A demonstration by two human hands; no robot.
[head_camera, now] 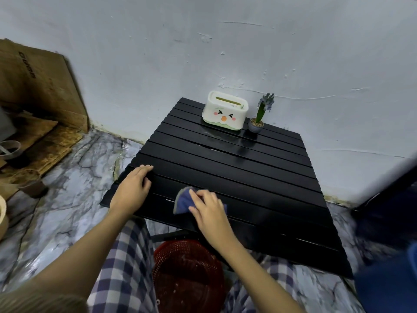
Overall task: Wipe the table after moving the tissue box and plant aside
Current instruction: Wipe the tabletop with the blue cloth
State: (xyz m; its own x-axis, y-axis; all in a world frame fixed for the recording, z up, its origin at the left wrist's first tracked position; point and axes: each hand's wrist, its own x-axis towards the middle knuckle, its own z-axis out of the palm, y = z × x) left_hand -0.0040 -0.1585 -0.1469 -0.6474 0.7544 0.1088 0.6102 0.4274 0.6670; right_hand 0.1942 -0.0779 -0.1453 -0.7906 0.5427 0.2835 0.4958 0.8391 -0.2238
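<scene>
Right hand (pixel 208 207) pressing a blue cloth (pixel 184 201) under its fingers (pixel 198 195) onto the black slatted tabletop (pixel 248 168), left hand (pixel 133 188) flat and released at the near-left edge, tissue box (pixel 225 110) just beside potted plant (pixel 261 114) at the far edge.

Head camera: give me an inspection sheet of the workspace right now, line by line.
Surface: black slatted table, glossy, set against the wall.
Job's things: tissue box and potted plant side by side at the far edge; blue cloth on the near slats.
Clutter: nothing seen on the tabletop.
Grippers: left hand flat on the near-left corner; right hand pressing the cloth.
Cables: nothing seen.
Surroundings: red basket under the table, cardboard at left, marbled floor.
</scene>
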